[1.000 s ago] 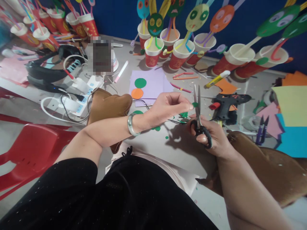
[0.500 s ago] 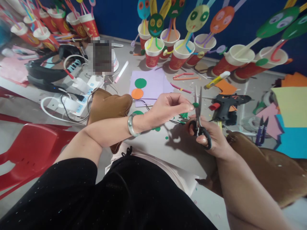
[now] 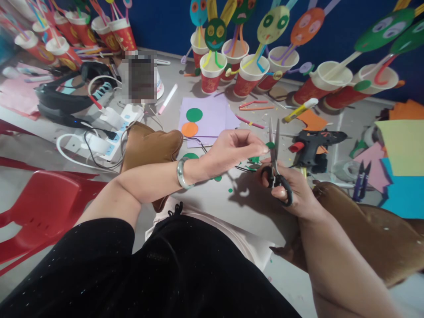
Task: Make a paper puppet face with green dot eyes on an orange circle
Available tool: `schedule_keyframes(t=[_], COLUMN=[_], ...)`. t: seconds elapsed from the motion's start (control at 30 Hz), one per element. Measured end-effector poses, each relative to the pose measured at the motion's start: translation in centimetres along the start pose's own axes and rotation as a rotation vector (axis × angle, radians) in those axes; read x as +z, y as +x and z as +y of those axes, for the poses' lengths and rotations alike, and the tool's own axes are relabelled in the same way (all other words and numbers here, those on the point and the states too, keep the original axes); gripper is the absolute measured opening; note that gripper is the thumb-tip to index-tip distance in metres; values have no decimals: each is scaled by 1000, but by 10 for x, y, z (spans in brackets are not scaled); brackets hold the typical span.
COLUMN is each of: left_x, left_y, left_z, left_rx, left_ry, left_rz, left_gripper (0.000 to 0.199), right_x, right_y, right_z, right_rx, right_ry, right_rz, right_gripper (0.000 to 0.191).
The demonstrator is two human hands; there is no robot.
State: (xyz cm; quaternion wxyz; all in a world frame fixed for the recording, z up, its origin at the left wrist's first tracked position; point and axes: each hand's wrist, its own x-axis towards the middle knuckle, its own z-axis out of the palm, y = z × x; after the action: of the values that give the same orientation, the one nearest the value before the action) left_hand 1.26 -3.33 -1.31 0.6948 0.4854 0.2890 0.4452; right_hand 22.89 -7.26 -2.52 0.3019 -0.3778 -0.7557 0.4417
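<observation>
My left hand (image 3: 233, 150) pinches a small green paper circle (image 3: 270, 145) between thumb and fingertips. The circle lies right at the scissors' blades. In my right hand (image 3: 293, 187) are the scissors (image 3: 274, 152), with black handles and the blades pointing away from me, slightly apart. Below my hands, green paper scraps (image 3: 254, 161) and small green dots lie on the table (image 3: 212, 212). Beyond my left hand, a larger green circle (image 3: 194, 115) and an orange circle (image 3: 190, 129) rest on purple paper (image 3: 212, 117).
Red paper cups (image 3: 212, 79) holding paper-faced figures line the back. A black glue gun (image 3: 318, 148), dark-handled snips (image 3: 361, 181) and coloured paper (image 3: 402, 148) lie right. A power strip (image 3: 121, 132) with cables and a brown cushioned piece (image 3: 149, 143) are left; another brown piece (image 3: 367, 234) sits right.
Almost nothing differs. Both hands hold nearly the same position, the left still pinching the green circle at the scissors, whose blades look very slightly closer together.
</observation>
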Motion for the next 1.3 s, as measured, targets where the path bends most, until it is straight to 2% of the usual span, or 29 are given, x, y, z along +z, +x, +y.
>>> schedule_keyframes(t=[0.13,0.53,0.83,1.03,1.3], left_x=[-1,-3,-3,-3,-3], left_y=[1,2,1,2,0], left_z=[-1,-3,-1,-2,-1], left_rx=[-1,16,34,63,35], left_ry=[6,-7,10,21,42], left_rz=[9,17,33,36,28], left_gripper=[48,46,48,49,45], right_x=[1,0,-1,0,0], right_y=[0,0,-1,-1,1], right_z=[1,1,2,1,-1], right_rx=[-29,23,-22,16,35], right_ry=[19,5,27,26,0], right_rz=[-2,-9,-19,-6,-3], right_gripper=[70,74,70,72,75])
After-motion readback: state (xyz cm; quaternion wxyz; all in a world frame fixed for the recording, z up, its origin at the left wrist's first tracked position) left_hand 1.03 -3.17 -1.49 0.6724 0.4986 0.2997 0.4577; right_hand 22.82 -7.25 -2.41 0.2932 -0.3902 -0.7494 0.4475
